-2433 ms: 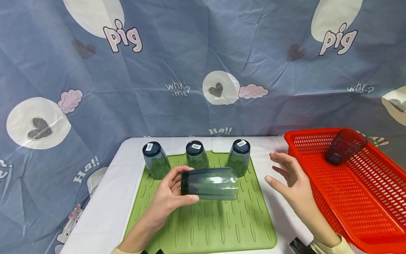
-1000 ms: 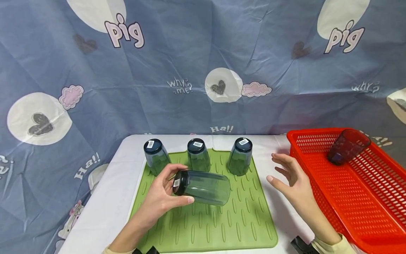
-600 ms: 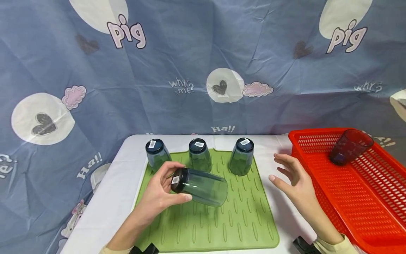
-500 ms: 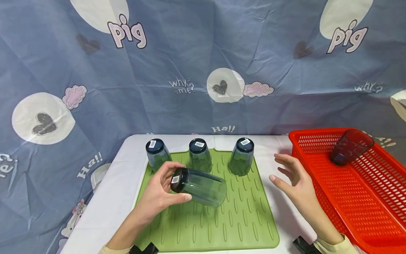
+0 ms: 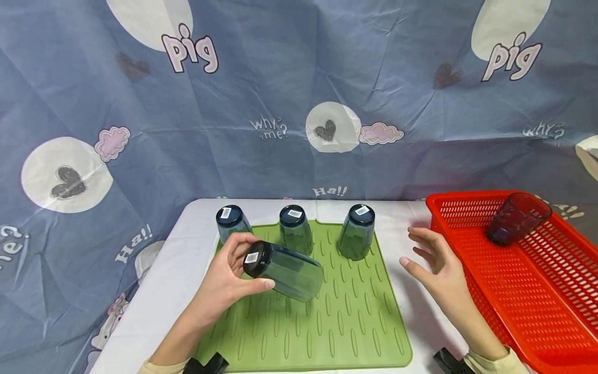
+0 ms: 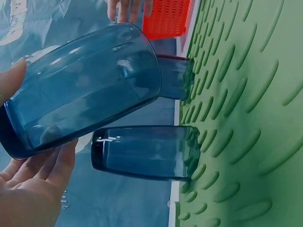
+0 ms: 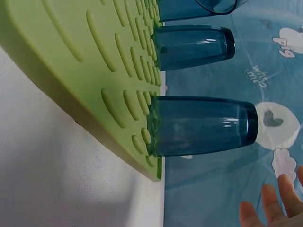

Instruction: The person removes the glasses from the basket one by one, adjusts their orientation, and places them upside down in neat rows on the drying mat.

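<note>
a: since the blue tumbler (image 5: 285,269) is gripped near its dark base by the left hand (image 5: 223,283), with thumb below and fingers curled over the top, it is kept tilted above the green mat (image 5: 327,322), mouth turned down and to the right. why is it held like that?

b: it is judged that the mouth is being turned toward the mat, as three more tumblers are stood mouth-down along the far edge: one at the left (image 5: 231,223), one in the middle (image 5: 295,229), one at the right (image 5: 356,231). no contact between the held tumbler and the mat can be confirmed from the head view.

a: and the right hand (image 5: 439,272)?

b: it is held spread and loose, nothing gripped, above the white surface (image 5: 173,280) between the mat and the red basket (image 5: 537,306). a darker tumbler (image 5: 516,217) is left on its side in the basket's far corner.

a: what is made of the materials?

b: the tumblers are seen as smooth, translucent blue, likely plastic, rounded and slightly tapered, with barcode stickers on their thick bases. in the left wrist view the held tumbler (image 6: 85,90) is shown glossy. the mat is soft-looking, probably silicone, and is covered in raised oval ribs, which are judged to let water drain. the basket is rigid and perforated with slots. behind, a wrinkled blue printed cloth (image 5: 299,78) is hung.
</note>
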`<state>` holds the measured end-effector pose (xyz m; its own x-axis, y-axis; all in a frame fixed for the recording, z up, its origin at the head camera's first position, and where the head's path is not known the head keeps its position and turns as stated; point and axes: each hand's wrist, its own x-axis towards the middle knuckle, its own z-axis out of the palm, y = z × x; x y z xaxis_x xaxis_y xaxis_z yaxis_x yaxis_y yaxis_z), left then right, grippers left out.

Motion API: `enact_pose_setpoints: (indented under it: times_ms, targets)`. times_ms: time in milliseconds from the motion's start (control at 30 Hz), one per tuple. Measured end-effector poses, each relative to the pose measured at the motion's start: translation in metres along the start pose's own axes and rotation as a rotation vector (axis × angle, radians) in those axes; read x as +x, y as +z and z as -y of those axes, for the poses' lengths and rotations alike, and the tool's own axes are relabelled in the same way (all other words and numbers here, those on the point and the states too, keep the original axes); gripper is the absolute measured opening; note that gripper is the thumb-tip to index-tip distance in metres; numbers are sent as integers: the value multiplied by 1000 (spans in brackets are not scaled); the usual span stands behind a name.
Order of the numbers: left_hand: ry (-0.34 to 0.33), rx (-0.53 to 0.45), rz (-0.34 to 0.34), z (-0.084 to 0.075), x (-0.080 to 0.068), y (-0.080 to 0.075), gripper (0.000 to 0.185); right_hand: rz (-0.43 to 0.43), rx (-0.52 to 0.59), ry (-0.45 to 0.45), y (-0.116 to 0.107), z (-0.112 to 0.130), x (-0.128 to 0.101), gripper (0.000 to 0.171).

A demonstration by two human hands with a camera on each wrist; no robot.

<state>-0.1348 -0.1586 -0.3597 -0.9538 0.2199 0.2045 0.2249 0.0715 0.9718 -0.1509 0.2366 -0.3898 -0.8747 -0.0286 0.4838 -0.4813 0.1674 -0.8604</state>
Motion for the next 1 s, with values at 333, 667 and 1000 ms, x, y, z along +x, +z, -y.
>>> enact_pose_setpoints:
  times_ms: [333, 667, 1000]
  targets:
    - [-1, 50, -15, 0, 1, -6, 70, -2, -5, 3, -1, 0, 0, 56]
    - [21, 170, -38, 0, 3, -18, 66, 5, -20, 10, -2, -1, 0, 54]
    - [59, 194, -12, 3, 3, -24, 66, 15, -1, 17, -3, -1, -1, 52]
